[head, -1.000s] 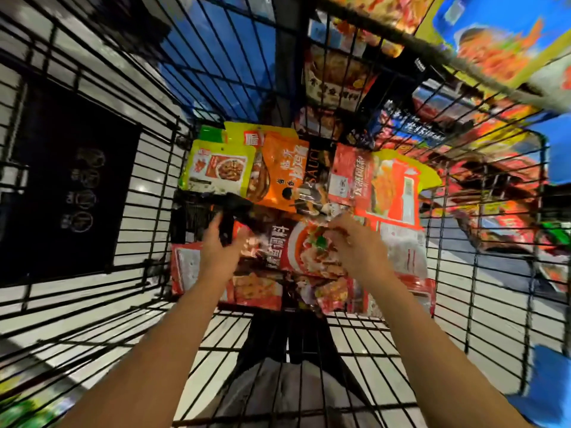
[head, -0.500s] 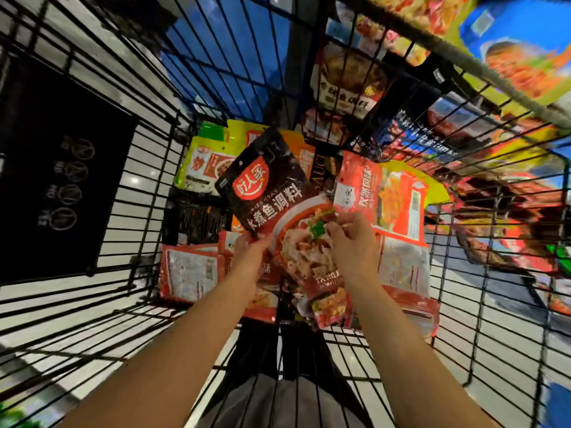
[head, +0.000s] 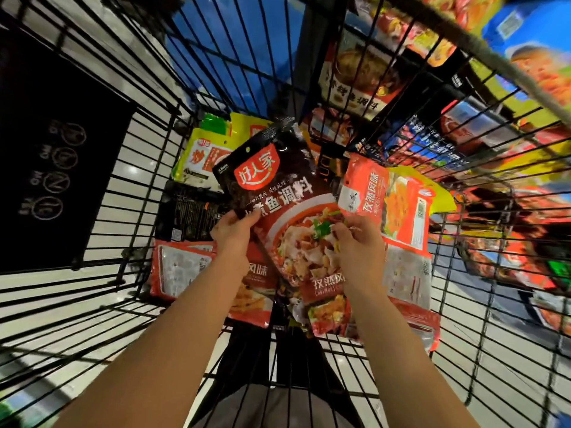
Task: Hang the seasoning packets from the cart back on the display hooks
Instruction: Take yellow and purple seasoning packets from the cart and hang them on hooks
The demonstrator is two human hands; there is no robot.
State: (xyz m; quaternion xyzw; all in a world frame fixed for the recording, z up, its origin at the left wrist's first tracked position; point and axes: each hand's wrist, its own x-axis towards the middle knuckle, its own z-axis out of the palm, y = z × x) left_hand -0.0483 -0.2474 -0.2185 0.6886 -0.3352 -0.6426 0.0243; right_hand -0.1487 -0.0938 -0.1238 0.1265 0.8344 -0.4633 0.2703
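Dark foil seasoning packet [head: 272,193] sits lifted above the cart [head: 145,193], left hand [head: 233,231] and right hand [head: 360,242] fingers clamped on it (pick-up step); next I must find its hang hole.

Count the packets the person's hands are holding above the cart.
1: the dark fish seasoning packet, gripped by the left hand and right hand. Others may hide behind it.
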